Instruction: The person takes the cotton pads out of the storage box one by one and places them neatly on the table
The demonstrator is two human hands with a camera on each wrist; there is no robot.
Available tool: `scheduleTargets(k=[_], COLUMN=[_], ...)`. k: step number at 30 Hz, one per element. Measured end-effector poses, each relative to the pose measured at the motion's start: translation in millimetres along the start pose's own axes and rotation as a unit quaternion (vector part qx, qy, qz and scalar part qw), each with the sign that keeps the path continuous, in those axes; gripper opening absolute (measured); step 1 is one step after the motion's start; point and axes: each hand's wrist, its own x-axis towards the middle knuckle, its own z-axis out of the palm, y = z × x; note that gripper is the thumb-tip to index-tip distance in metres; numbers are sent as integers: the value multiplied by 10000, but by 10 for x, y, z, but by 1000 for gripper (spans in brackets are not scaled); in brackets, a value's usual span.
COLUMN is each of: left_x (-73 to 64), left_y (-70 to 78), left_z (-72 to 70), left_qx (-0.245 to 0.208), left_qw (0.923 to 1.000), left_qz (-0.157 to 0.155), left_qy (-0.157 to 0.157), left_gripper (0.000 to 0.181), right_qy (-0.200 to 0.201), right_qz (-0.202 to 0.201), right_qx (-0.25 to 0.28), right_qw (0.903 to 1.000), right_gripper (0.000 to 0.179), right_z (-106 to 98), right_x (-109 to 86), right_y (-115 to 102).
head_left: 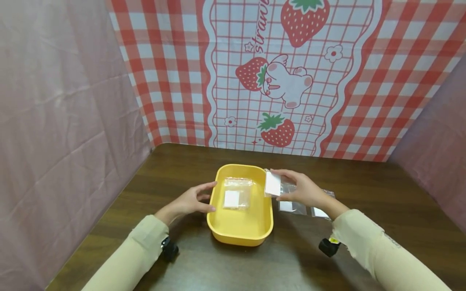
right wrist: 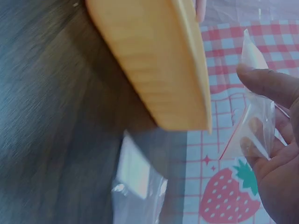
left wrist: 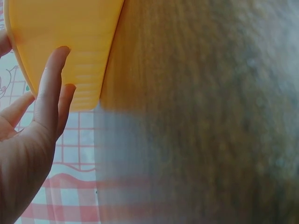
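Observation:
A yellow plastic basin (head_left: 240, 226) stands on the table. Inside it lies a clear zip bag (head_left: 244, 198) with a white square in it. My left hand (head_left: 189, 200) is at the basin's left side, thumb and fingers spread along the rim; the left wrist view shows extended fingers against the outer wall (left wrist: 84, 56). At the right rim, my right hand (head_left: 303, 190) pinches another clear zip bag (head_left: 273, 184) with a white square inside, thumb on one face and fingers behind. In the right wrist view this bag (right wrist: 254, 116) hangs beside the basin, above the table.
To the basin's right, partly under my right hand and forearm, lie more clear bags (head_left: 285, 206) with white squares. A checked strawberry-print cloth (head_left: 174, 81) hangs behind the dark wooden table (head_left: 182, 161). Pink cloth (head_left: 65, 121) hangs at both sides.

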Motion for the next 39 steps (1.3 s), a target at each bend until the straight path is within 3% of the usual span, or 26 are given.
scheduleTargets(k=[12,22,32,39], left_x=[4,-7,-12,-15], left_y=[24,34,30,23], left_z=[14,5,4,3], left_qx=[-15,-32,-13,-38], left_qw=[9999,9997,9996,9998], left_qz=[-118,-220,-281,-203], left_qy=[20,71,62,48], left_gripper=[77,78,78,78], right_qy=[270,535,568,533], right_qz=[238,91,65,263], right_qx=[-218,-562,-458,-553], right_qw=[9991,9969,9973,9967], right_gripper=[70,71,72,73], right_z=[-167,-293,-473,-631], right_x=[-391,-684,-962,-1119], right_y=[358,614,897,1097])
